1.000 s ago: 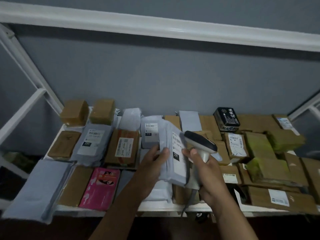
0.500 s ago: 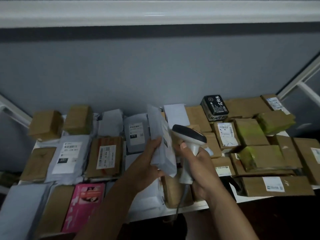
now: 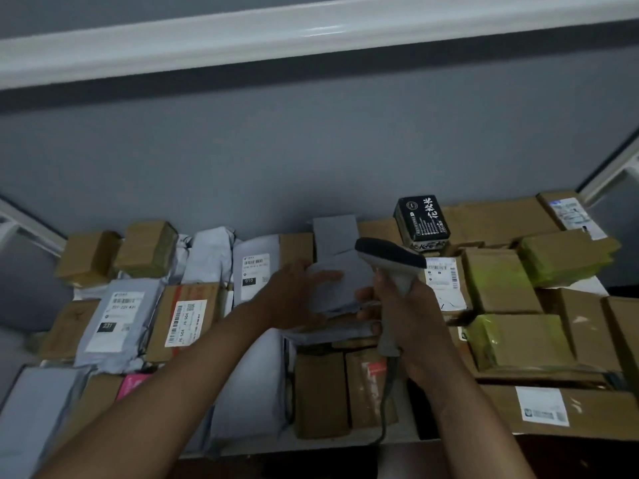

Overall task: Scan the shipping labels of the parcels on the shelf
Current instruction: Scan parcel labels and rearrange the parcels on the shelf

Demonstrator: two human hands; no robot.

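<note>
White shelf, lower half of frame, covered with brown boxes and grey mailers. Grey mailer (label side not visible) at centre, lying on other parcels; left hand rests on it, fingers spread flat. Right hand, just right, grip curled round the scanner handle.

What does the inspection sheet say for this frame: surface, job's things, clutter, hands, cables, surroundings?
Surface: white shelf, almost fully covered by parcels.
Job's things: barcode scanner; grey mailer lying plain side up, no label showing; grey mailer marked 231; labelled brown box at front right.
Clutter: black printed box at the back; pink packet.
Hands: left hand rests flat on the grey mailer; right hand grips the scanner.
Cables: scanner cable hangs over the front edge.
Surroundings: grey wall, white rail above.
</note>
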